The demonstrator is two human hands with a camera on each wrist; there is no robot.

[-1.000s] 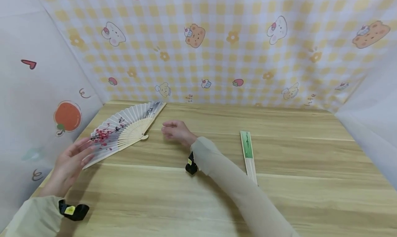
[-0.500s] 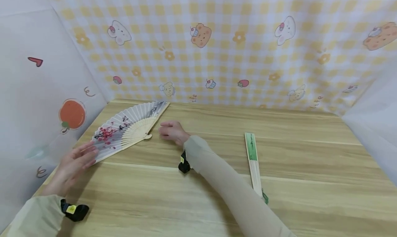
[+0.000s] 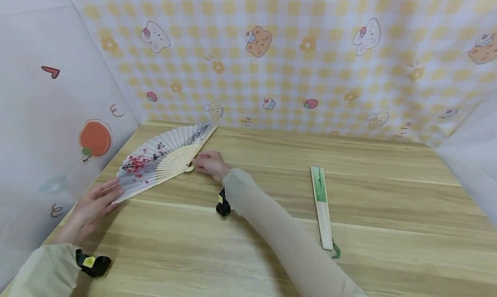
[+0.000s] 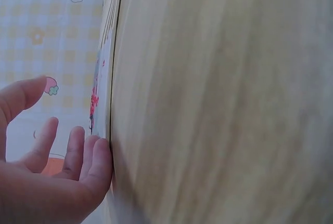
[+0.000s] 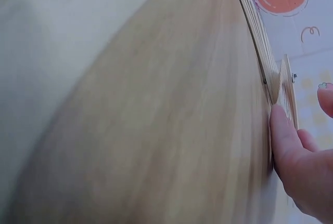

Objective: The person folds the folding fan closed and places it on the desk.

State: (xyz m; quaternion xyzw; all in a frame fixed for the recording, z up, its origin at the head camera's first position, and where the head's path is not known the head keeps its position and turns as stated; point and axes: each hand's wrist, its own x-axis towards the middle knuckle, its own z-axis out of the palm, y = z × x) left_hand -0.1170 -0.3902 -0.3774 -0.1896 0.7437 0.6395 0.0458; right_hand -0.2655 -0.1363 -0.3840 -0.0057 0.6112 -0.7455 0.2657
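Note:
A spread folding fan (image 3: 180, 159) with pale ribs and a grey-white leaf printed with red blossoms lies at the back left of the table. My left hand (image 3: 93, 206) is at its lower left corner, fingertips right at the leaf's edge; in the left wrist view the fingers (image 4: 75, 154) are loosely bent and apart. My right hand (image 3: 211, 164) reaches to the fan's pivot end, fingertips beside it. The right wrist view has that hand's fingers (image 5: 283, 130) low by the ribs, with the thumb held away. Neither hand grips the fan.
A folded green fan (image 3: 323, 206) with a green tassel (image 3: 336, 248) lies right of centre on the wooden table (image 3: 388, 193). A yellow checked cloth (image 3: 287, 72) hangs behind, and a white printed sheet (image 3: 31, 128) stands at the left.
My right hand has moved left to the fan's pivot end. The left hand has come up to the fan's lower corner. The view has shifted slightly left, showing the green fan's tassel.

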